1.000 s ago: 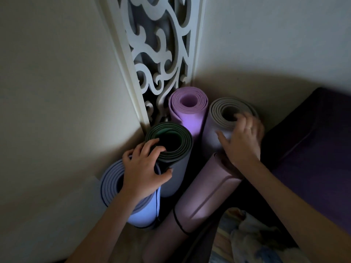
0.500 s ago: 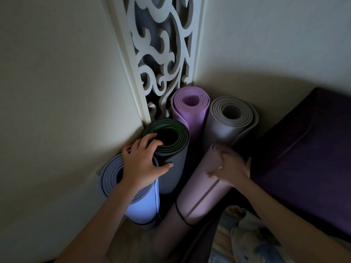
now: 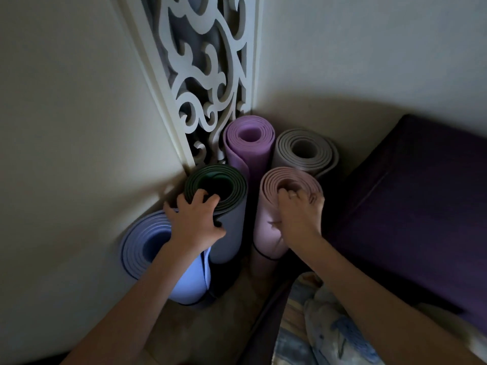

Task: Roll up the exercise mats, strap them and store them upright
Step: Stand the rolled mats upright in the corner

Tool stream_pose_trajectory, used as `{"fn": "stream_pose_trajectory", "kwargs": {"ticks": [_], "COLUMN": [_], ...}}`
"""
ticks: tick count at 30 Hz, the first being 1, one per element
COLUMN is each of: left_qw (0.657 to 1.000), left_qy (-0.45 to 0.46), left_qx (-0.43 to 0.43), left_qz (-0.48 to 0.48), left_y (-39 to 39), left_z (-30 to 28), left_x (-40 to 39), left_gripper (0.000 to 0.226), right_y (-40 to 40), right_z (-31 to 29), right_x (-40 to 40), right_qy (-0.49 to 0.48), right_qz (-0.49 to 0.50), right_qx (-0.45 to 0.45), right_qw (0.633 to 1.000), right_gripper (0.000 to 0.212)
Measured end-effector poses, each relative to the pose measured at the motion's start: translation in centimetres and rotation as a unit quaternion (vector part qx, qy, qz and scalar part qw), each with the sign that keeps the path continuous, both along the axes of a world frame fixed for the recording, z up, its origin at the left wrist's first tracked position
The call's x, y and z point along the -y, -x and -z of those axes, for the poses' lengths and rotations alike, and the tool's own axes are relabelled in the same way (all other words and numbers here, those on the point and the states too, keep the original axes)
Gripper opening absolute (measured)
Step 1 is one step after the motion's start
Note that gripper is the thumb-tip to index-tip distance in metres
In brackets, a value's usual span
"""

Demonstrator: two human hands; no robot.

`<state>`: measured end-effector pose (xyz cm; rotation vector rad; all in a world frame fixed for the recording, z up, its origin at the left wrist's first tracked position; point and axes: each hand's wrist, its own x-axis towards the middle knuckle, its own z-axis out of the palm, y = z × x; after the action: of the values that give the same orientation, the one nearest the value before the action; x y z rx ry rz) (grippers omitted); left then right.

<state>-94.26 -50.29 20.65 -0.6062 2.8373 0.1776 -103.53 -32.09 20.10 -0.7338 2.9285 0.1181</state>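
Note:
Several rolled mats stand on end in a dim corner. My left hand (image 3: 196, 221) grips the rim of the dark green-and-grey mat (image 3: 226, 233), fingers hooked into its hollow, thumb on its outer side. Just left of it stands the blue mat (image 3: 147, 246), with a black strap near its lower end. My right hand (image 3: 299, 216) grips the top edge of the pink mat (image 3: 274, 185), which stands upright with a black strap (image 3: 264, 255) round its lower part. Behind them stand a purple mat (image 3: 249, 139) and a grey mat (image 3: 305, 150).
Cream walls meet at a white carved lattice panel (image 3: 208, 83) behind the mats. A dark purple cushioned seat (image 3: 421, 201) fills the right side, close to the pink and grey mats. A patterned cloth (image 3: 324, 325) lies at the bottom right.
The pink mat was leaning toward me and now stands upright. My right hand left the grey mat, took the pink mat's top and raised it. My left hand stayed on the green mat.

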Motion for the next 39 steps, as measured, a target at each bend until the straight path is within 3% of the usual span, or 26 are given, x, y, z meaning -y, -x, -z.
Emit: {"fn": "stream_pose_trajectory", "kwargs": {"ticks": [4,8,10,13,17,21,24,27,29,30,32,33,34,36,39], "left_qw": [1.000,0.993,0.979,0.957,0.974,0.983,0.982,0.991,0.988,0.976,0.924,0.900,0.900,0.942,0.984], "left_qy": [0.009,-0.006,0.035,0.073,0.088,0.065,0.078,-0.002,-0.088,-0.122,-0.129,-0.102,-0.053,0.033,0.008], "left_qx": [0.020,-0.063,-0.102,-0.188,-0.115,-0.043,-0.023,-0.007,-0.094,-0.174,-0.348,-0.392,-0.384,-0.279,-0.063], "left_qz": [0.004,0.097,0.176,0.208,0.174,0.165,0.169,0.137,0.088,0.047,-0.095,-0.160,-0.197,-0.185,-0.168], "left_y": [0.3,0.8,1.0,1.4,4.9,6.9,5.9,5.0,3.4,2.0,-1.8,-4.0,-6.0,-9.2,-9.7], "left_z": [-0.1,0.7,1.2,2.3,1.9,2.0,1.9,0.6,-0.4,-0.8,-1.1,-1.1,-0.8,0.3,0.8], "left_x": [-0.4,0.0,0.2,0.1,-0.6,-0.1,0.5,1.5,2.1,2.1,1.9,1.5,1.0,0.2,-0.4], "left_gripper": [0.074,0.065,0.064,0.065,0.067,0.075,0.093,0.110,0.098,0.081,0.042,0.033,0.035,0.056,0.076], "right_y": [-0.4,-0.9,-1.1,-1.3,-1.6,-0.4,0.1,0.3,0.7,0.9,1.2,1.3,1.3,1.2,0.7], "right_z": [-0.6,0.2,1.0,2.2,3.5,3.2,2.5,2.0,1.6,1.6,1.6,1.5,1.5,1.5,1.3], "right_x": [0.9,0.8,0.4,-1.1,-1.8,-0.4,0.6,1.6,2.7,3.3,4.3,4.5,4.7,4.7,4.2], "right_qy": [0.068,0.029,0.034,0.089,0.081,0.053,0.062,0.045,0.044,0.038,0.034,0.041,0.056,0.089,0.143], "right_qz": [0.031,-0.051,-0.015,-0.009,-0.060,-0.065,-0.044,-0.043,-0.055,-0.049,-0.027,-0.020,-0.019,-0.030,-0.035], "right_qx": [0.052,0.009,-0.063,-0.170,-0.201,-0.157,-0.136,-0.144,-0.134,-0.110,-0.064,-0.049,-0.034,0.003,0.019], "right_qw": [0.996,0.998,0.997,0.981,0.974,0.984,0.988,0.988,0.988,0.992,0.997,0.998,0.998,0.996,0.989], "right_gripper": [0.114,0.113,0.111,0.112,0.105,0.101,0.108,0.102,0.081,0.073,0.066,0.067,0.068,0.071,0.073]}}
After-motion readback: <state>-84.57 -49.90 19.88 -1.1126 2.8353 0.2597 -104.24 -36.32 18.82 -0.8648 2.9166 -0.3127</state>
